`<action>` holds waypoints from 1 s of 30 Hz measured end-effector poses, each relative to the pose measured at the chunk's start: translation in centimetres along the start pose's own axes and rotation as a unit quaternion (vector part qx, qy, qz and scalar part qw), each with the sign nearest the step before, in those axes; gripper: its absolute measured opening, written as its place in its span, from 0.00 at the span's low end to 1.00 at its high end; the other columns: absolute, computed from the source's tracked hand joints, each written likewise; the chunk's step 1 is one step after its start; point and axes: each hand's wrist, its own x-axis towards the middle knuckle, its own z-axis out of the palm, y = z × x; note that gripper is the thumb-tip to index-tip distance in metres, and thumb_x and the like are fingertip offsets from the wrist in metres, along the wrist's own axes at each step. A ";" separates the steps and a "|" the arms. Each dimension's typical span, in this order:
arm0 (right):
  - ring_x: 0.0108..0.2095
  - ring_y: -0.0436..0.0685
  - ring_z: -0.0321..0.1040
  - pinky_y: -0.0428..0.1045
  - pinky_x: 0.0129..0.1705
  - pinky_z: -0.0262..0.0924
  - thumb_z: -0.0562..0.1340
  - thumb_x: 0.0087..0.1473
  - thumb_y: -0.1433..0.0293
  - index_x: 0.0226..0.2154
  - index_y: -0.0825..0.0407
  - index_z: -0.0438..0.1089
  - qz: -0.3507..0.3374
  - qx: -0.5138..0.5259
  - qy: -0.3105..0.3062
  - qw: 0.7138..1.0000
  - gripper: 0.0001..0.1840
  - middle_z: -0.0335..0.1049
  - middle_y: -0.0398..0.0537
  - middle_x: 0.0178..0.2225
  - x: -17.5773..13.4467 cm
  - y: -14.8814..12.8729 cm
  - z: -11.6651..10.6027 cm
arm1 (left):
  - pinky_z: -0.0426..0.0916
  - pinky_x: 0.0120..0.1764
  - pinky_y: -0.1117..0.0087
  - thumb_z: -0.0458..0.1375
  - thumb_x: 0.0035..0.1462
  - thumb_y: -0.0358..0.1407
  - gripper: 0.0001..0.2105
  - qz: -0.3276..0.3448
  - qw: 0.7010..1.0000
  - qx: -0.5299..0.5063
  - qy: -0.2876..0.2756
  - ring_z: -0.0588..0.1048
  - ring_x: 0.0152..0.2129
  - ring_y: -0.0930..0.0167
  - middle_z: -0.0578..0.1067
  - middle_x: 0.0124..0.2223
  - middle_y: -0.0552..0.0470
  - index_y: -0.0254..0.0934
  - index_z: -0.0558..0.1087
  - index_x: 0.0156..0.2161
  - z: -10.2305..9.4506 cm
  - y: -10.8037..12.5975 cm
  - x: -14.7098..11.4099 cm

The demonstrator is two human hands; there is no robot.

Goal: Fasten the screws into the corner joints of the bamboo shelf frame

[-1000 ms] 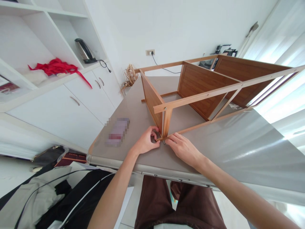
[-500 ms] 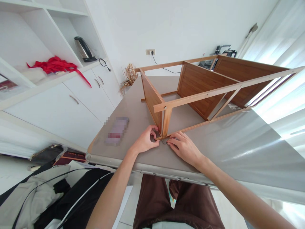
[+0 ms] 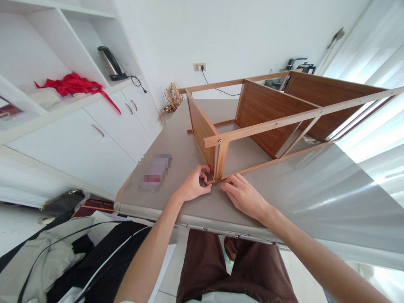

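The left hand (image 3: 193, 186) curls thumb and fingers (image 3: 203, 168) round the squared rail end (image 3: 211, 182) of a honey-brown wooden rack (image 3: 280, 123); the right hand (image 3: 244, 193) bunches its fingertips (image 3: 224, 184) beside that corner, whether gripping anything is unclear. The rack lies sideways, flat panels (image 3: 265, 105) upright, on a smooth grey tabletop (image 3: 303, 189).

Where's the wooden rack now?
In the head view, the wooden rack is right of centre on the table, its near corner between left hand and right hand.

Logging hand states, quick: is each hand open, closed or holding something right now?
Left hand: closed on the wooden frame at its near lower corner.
Right hand: fingers curled beside that corner; whether it holds anything cannot be told.
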 end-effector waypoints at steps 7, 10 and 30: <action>0.39 0.57 0.59 0.53 0.44 0.59 0.52 0.66 0.73 0.39 0.51 0.71 0.015 -0.013 0.007 1.000 0.12 0.66 0.51 0.36 0.2 0.4 0.5 | 0.66 0.41 0.68 0.62 0.48 0.31 0.22 -0.005 1.000 -0.004 0.000 0.71 0.30 0.72 0.68 0.31 0.58 0.39 0.62 0.49 0.0 0.0 0.0; 0.38 0.57 0.59 0.53 0.44 0.59 0.52 0.66 0.73 0.40 0.51 0.71 0.018 -0.012 0.006 1.000 0.12 0.66 0.51 0.36 0.3 0.3 0.5 | 0.66 0.41 0.69 0.62 0.48 0.31 0.22 -0.003 1.000 -0.004 0.001 0.70 0.30 0.72 0.68 0.31 0.58 0.39 0.62 0.49 -0.1 0.0 -0.1; 0.39 0.58 0.60 0.53 0.46 0.58 0.51 0.67 0.72 0.37 0.53 0.70 0.050 0.009 0.012 0.999 0.12 0.67 0.51 0.36 0.8 -0.9 0.3 | 0.66 0.42 0.69 0.62 0.49 0.31 0.23 0.001 1.000 0.001 0.003 0.70 0.30 0.73 0.68 0.30 0.59 0.39 0.62 0.50 0.0 -0.2 0.0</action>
